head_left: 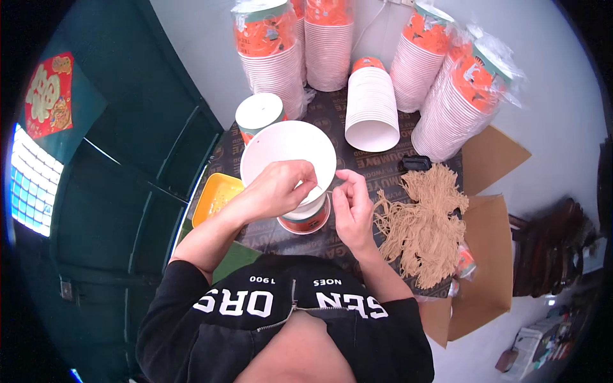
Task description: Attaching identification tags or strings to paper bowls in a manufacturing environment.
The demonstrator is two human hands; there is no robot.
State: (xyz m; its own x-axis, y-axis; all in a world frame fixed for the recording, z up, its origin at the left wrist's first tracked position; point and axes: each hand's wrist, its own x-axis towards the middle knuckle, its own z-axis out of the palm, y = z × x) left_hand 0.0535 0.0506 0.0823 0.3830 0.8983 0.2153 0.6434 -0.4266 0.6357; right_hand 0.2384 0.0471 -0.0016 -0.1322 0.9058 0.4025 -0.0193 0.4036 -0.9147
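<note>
A white paper bucket (281, 142) leans with its open mouth toward me, and a small hole shows near its rim. Below it sits another bucket (309, 225) with an orange and green printed side. My left hand (284, 186) reaches over the near part of the open mouth, thumb and fingers pinched together; what they hold is too small to name. Just outside the rim, on the right, my right hand (353, 205) has its fingers curled and closed near the bucket wall. Anything in that pinch is too fine to make out.
Tan cords (424, 223) lie bundled at the right, beside a black object (416, 163). A yellow tray (217, 196) stands at left, near an upturned bucket (259, 112). Tall stacks of buckets (267, 60) line the back; one stack (372, 108) lies down. An open cardboard box (482, 268) is right.
</note>
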